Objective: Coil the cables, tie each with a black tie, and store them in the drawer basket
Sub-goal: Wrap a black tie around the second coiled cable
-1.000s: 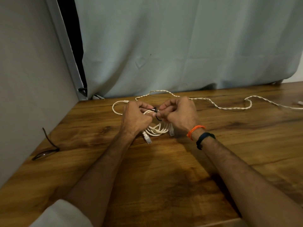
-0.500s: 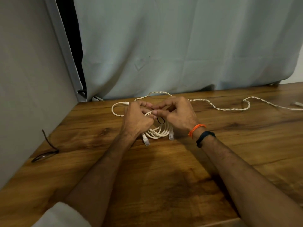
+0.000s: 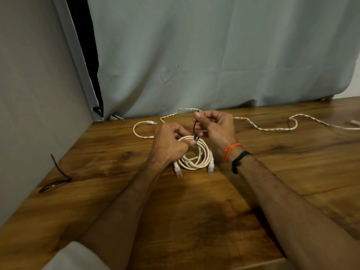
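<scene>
Far to my left a spare black tie [image 3: 55,179] lies on the wooden bench [image 3: 194,221], close to the wall. Further in, a loose white cable end [image 3: 143,129] curls on the bench behind my left hand [image 3: 169,145]. That hand is closed around the left side of the coiled white cable [image 3: 195,155], which rests on the bench with its two plugs pointing toward me. A black tie [image 3: 195,131] is wrapped around the top of the coil, and my right hand [image 3: 216,126] pinches its free tail between thumb and fingers, holding it upward. Behind and to the right, a twisted white cable [image 3: 272,128] snakes across the bench toward the edge of view.
</scene>
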